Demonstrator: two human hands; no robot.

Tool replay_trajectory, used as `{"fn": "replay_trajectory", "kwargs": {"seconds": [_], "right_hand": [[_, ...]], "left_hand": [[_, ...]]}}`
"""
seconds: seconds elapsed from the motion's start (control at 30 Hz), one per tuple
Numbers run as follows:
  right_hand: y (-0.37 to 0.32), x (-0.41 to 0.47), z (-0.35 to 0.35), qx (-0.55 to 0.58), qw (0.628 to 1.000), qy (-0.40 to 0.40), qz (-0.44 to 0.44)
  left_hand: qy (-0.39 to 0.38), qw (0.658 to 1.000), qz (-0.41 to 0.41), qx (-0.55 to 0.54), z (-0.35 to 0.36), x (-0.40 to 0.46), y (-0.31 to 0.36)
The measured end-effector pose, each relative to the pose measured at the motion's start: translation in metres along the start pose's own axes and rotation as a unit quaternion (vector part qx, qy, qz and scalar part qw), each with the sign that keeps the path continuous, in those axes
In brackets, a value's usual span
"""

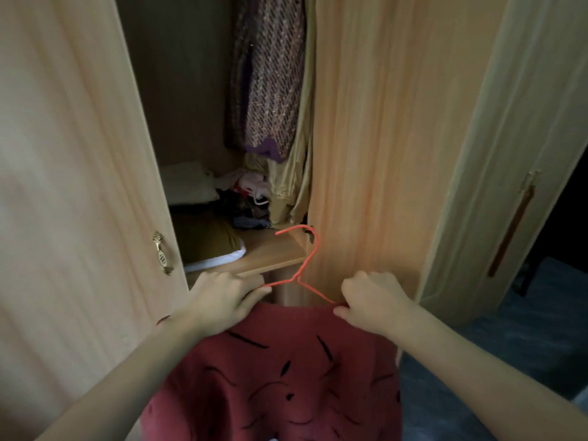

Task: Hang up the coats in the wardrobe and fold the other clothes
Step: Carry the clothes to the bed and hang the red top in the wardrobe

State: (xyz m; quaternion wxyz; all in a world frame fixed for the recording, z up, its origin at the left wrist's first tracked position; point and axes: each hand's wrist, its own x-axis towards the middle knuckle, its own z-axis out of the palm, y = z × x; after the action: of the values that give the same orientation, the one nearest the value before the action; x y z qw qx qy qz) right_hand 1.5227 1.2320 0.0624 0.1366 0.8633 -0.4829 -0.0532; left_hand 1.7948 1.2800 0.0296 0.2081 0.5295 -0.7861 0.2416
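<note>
Coat on hanger, held before open wardrobe

Far left: pale wood wardrobe door [79,186] swung open, small brass handle [162,253] near its edge. Beside it, dim wardrobe interior [178,90]: folded pale bedding [191,186] and a jumble of clothes [248,198] on the shelf [270,253], individual pieces hard to make out in shadow. Above, a woven patterned garment [267,74] hanging, top cut off by the frame, with a yellowish one [292,173] half hidden behind the middle panel [375,138]. Lower centre: left hand [222,300] pinching the left arm of the orange wire hanger [302,265]; red coat [276,370] with black dashes draped below, bottom cropped. Right hand [372,300] curled round the hanger's right arm and the coat's top edge, fingertips hidden. Hook raised just before the shelf's right end. Far right: second door [509,154] with long dark handle [512,230], blue carpet [509,361] beneath, darkness beyond.
</note>
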Motion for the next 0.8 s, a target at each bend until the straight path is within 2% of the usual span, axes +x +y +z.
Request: {"fn": "replay_trajectory", "kwargs": {"seconds": [0.1, 0.23, 0.37, 0.57, 0.63, 0.7, 0.8], "right_hand": [[-0.024, 0.027, 0.003, 0.043, 0.996, 0.076, -0.032], [-0.049, 0.066, 0.013, 0.152, 0.983, 0.079, -0.072], [-0.087, 0.105, 0.007, 0.111, 0.98, 0.128, -0.099], [-0.132, 0.159, 0.011, 0.139, 0.978, 0.125, -0.091], [-0.138, 0.172, 0.016, 0.14, 0.977, 0.133, -0.087], [-0.14, 0.18, 0.021, 0.142, 0.977, 0.138, -0.085], [-0.141, 0.189, 0.021, 0.131, 0.978, 0.143, -0.072]], "left_hand": [[-0.003, 0.998, -0.06, -0.014, -0.011, -0.014, -0.024], [-0.029, 0.991, -0.131, -0.021, -0.022, -0.031, -0.058], [-0.072, 0.98, -0.177, -0.058, -0.021, -0.043, -0.095], [-0.136, 0.96, -0.226, -0.096, -0.006, -0.057, -0.151], [-0.167, 0.945, -0.239, -0.149, -0.003, -0.06, -0.165], [-0.2, 0.914, -0.283, -0.209, 0.004, -0.06, -0.178], [-0.163, 0.863, -0.401, -0.262, 0.027, -0.059, -0.204]]}}
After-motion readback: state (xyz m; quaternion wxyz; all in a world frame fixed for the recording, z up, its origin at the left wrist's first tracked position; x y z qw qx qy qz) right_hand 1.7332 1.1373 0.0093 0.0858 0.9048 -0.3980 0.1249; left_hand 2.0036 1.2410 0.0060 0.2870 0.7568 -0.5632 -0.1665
